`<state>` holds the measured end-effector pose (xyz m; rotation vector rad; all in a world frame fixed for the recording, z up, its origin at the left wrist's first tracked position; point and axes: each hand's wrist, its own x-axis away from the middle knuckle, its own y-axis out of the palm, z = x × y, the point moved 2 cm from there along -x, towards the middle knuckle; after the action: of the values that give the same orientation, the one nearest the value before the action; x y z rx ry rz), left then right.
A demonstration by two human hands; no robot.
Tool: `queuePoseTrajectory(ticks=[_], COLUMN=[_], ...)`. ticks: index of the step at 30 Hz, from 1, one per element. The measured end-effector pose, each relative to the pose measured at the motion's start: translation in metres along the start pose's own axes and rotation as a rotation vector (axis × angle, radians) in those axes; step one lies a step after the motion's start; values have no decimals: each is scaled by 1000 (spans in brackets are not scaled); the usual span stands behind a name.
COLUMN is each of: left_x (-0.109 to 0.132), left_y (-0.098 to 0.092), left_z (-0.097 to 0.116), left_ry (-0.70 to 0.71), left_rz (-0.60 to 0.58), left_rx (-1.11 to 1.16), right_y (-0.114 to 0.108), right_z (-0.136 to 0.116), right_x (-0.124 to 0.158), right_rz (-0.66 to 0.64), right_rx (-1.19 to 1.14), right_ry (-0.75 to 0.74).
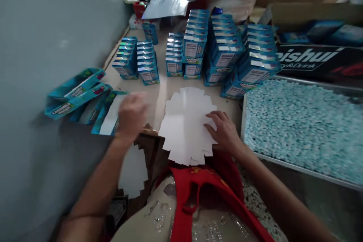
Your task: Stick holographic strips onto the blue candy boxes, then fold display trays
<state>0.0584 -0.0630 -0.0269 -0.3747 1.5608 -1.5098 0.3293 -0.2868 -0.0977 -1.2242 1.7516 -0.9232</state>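
My left hand [132,115] is smeared by motion beside a fanned set of blue printed carton pieces [106,117]; its fingers do not show clearly. Directly before me a white die-cut card blank [184,121], apparently several overlapping, lies over the table's front edge. At its right edge rests my right hand [224,130], thumb and fingers apart, the fingertips touching the card. Left of the fanned pieces sit two open blue carton trays [75,94] printed "Caramelo macizo".
Rows of filled blue boxes [195,47] stand across the table's back. On the right is a metal tray [300,128] of pale blue candies, with a black-printed cardboard carton [320,60] behind it. A grey wall [56,38] closes the left. Another white blank [133,174] lies lower down.
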Motion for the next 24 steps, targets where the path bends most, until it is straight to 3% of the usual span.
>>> queuePoseTrajectory(ticks=[3,5,7,10,14,19,24], left_x=[-13,-34,-55,-71,-68,-62,-59], left_y=[63,93,109,116,119,125,122], left_z=[64,79,78,67,60,60,57], left_ry=[108,131,153,153,131,142,138], left_rz=[-290,-451,-554,-594,-561,-511,-455], left_rx=[235,244,226,219,239,279,332], right_y=[0,-3,-7,-11,-5,8,-4], right_z=[11,17,22,27,33,40,36], right_x=[-16,-41,-71,-110,-139,-147,-146], right_rz=[-98,-173,-247,-376,-446,-316,-29], right_rx=[58,81,101,101,10,-42,-61], right_ry=[114,188,241,285,260,283,223])
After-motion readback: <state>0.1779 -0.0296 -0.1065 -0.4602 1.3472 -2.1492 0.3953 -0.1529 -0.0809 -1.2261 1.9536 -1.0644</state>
